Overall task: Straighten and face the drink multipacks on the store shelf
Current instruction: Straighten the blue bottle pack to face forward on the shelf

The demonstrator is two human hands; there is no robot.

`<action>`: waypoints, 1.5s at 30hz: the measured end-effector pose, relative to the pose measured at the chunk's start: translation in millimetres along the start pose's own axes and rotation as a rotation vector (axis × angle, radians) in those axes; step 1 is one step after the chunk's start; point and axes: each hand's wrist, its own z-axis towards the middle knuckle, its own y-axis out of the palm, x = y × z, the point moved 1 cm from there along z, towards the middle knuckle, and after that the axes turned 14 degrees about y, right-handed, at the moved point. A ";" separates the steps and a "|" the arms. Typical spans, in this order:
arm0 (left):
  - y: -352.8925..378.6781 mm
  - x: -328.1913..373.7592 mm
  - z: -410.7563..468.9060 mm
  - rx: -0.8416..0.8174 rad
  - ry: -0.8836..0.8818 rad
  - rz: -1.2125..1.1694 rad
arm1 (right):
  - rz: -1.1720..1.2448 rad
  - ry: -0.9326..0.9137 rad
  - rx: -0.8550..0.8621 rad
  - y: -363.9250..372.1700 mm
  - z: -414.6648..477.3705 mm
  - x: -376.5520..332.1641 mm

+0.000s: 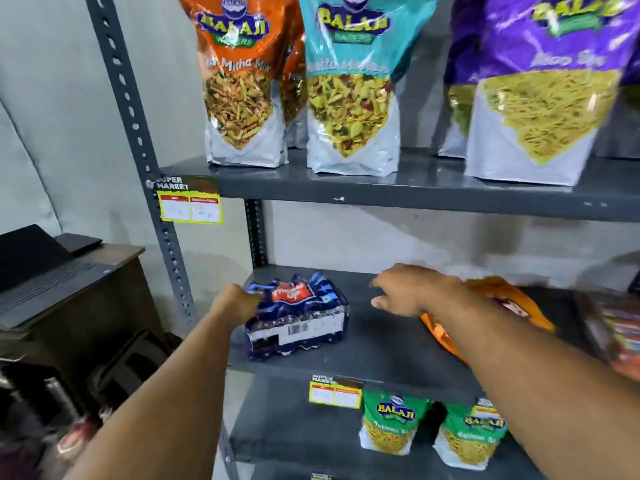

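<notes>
A dark blue shrink-wrapped drink multipack (pixel 298 315) with a red logo lies on the middle grey shelf (pixel 381 344), its barcode side towards me. My left hand (pixel 237 303) presses against the pack's left end, fingers curled around it. My right hand (pixel 412 289) hovers over bare shelf to the right of the pack, fingers apart and holding nothing. An orange multipack (pixel 512 306) lies behind my right forearm, partly hidden. A further red and orange pack (pixel 616 327) sits at the right edge, blurred.
Tall snack bags (pixel 349 98) stand on the shelf above, green snack bags (pixel 391 427) on the shelf below. The slotted grey upright (pixel 152 188) carries a yellow price tag (pixel 190 206). A laptop (pixel 38 271) rests on a dark desk at left.
</notes>
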 end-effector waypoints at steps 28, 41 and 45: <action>17.3 -30.0 67.0 -0.321 -0.388 -0.367 | 0.728 0.370 -0.004 105.1 184.0 -111.9; 63.5 -21.8 -9.6 0.269 -0.090 -0.228 | 1.393 0.227 0.285 120.8 163.8 -87.2; 78.5 -19.6 -32.7 0.361 -0.056 -0.303 | 1.590 0.166 0.160 128.7 159.2 -82.0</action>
